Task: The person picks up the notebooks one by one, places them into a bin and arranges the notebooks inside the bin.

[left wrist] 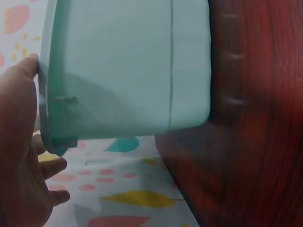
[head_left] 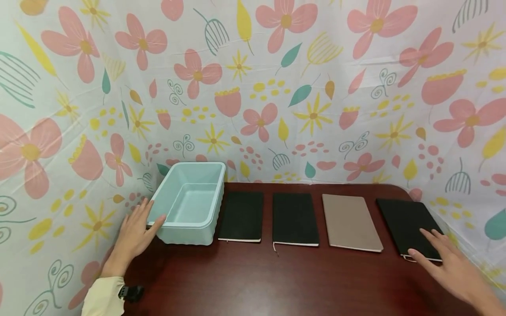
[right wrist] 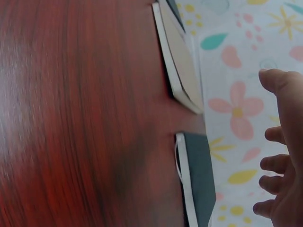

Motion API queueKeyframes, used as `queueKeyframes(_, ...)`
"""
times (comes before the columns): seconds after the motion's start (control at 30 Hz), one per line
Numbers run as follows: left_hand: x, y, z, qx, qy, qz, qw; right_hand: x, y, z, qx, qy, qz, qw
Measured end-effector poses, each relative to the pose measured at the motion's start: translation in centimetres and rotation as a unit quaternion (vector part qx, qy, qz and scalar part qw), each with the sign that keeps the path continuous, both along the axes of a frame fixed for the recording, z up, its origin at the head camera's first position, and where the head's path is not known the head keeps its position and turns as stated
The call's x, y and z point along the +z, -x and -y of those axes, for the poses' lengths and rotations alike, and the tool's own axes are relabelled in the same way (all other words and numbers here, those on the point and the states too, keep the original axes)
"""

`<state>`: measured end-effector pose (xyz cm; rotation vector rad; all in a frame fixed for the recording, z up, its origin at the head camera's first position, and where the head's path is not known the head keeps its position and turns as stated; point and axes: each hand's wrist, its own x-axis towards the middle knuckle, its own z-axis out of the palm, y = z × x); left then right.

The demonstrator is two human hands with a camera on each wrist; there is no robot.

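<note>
At the left of the table stands a light-blue plastic bin [head_left: 186, 235], with my left hand [head_left: 136, 228] at its near left corner. In the left wrist view the thumb [left wrist: 29, 66] lies right at the bin's rim [left wrist: 43, 94], and the other fingers spread loosely outside it. My right hand [head_left: 450, 263] hovers over the near end of the rightmost black notebook [head_left: 407, 219], its fingers spread and nothing held. The right wrist view shows that notebook [right wrist: 199, 165] lying flat beneath the hand, a pale ribbon loop at its edge.
Left of that notebook lie a beige notebook [head_left: 352, 221] and two black notebooks, one in the middle [head_left: 294, 219] and one beside the bin [head_left: 242, 215]. They rest in a row on the dark red-brown table [head_left: 276, 281]. Flower-patterned cloth [head_left: 261, 149] hangs behind and at both sides.
</note>
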<state>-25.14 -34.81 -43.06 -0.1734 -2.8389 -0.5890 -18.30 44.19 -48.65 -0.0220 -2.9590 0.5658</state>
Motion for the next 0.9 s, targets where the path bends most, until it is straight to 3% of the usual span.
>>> queueKeyframes(0.37,-0.3,-0.3,0.6,-0.02,-0.002,0.029,0.9994,-0.4,0.3,-3.6,-0.056,-0.022,0.05,0.997)
queueKeyframes(0.9,-0.6,-0.1,0.5,-0.027,-0.016,0.017,0.9994,-1.8,2.1,-7.3,-0.055,0.004,0.08,0.9953)
